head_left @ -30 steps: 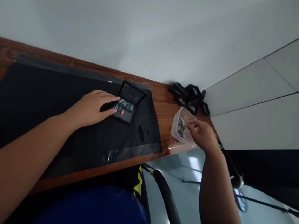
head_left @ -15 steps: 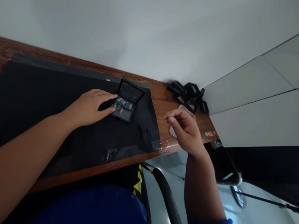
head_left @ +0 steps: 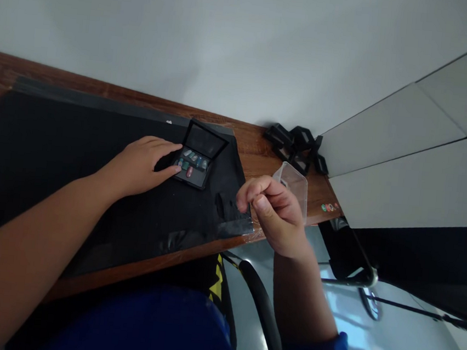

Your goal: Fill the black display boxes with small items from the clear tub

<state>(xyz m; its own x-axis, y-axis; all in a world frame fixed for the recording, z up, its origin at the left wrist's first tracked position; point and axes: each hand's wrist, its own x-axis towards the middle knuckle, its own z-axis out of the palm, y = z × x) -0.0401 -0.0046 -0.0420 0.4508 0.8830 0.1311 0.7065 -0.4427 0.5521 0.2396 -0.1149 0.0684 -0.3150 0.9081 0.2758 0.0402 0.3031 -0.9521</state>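
A small black case (head_left: pixel 197 178) lies on the black mat with its hinged lid (head_left: pixel 203 141) raised. Inside sit several small glossy oval pieces in greens and blues along two rows, plus one pinkish piece (head_left: pixel 189 172) in the front row. My left hand (head_left: pixel 141 163) grips the case's left side, index finger near the hinge and thumb at the front. To the right of the case, above the mat's right edge, my right hand (head_left: pixel 273 209) is raised with thumb and fingers pinched together. Whatever it may hold is too small or hidden to make out.
Behind my right hand stands a clear plastic box (head_left: pixel 298 188) on the wooden table. Several black cases (head_left: pixel 294 142) are piled by the wall. The black mat (head_left: pixel 77 127) is taped down. Small coloured stickers (head_left: pixel 329 207) mark the table's right end. A chair armrest (head_left: pixel 260 298) is below.
My right hand has moved left and toward me, away from the clear box, which now shows more. Its fingers are curled more tightly. My left hand stays on the case.
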